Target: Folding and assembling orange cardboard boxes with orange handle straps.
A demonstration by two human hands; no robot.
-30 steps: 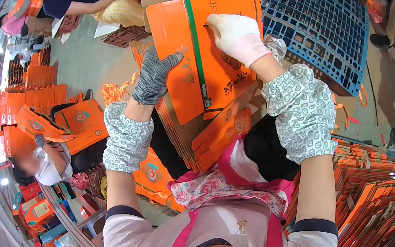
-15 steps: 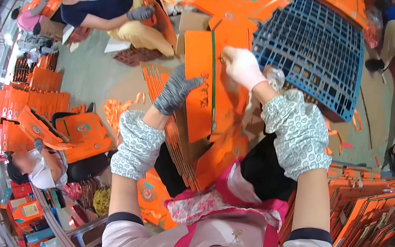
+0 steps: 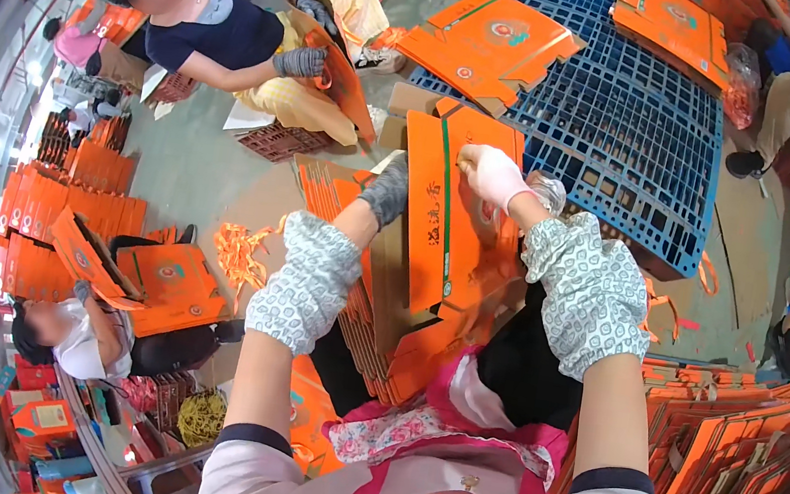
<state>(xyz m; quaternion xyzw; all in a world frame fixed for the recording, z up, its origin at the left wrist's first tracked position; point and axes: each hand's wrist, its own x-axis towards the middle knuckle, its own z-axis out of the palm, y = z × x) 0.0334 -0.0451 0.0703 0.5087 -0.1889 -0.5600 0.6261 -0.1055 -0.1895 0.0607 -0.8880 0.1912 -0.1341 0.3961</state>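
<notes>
An orange cardboard box [image 3: 431,242] with a green stripe and dark print stands tilted over my lap. My left hand [image 3: 387,191], in a grey knit glove, grips its left edge, with the fingers partly hidden behind the board. My right hand [image 3: 493,177], in a pale glove, is closed against the upper right of the orange face. Whatever its fingers pinch is too small to make out. Under and left of the box leans a stack of folded orange cartons [image 3: 358,292], edges toward me.
A blue plastic pallet [image 3: 624,128] lies ahead right, with flattened orange cartons [image 3: 489,43] on it. Many folded cartons [image 3: 729,456] stand at my right. Orange ribbons [image 3: 246,251] lie on the floor at left. Co-workers handle cartons at far left [image 3: 213,29] and left [image 3: 90,336].
The left hand has gone from the front of the board to its left edge, its fingers now behind it. The right hand stays closed on the face. The view has shifted slightly.
</notes>
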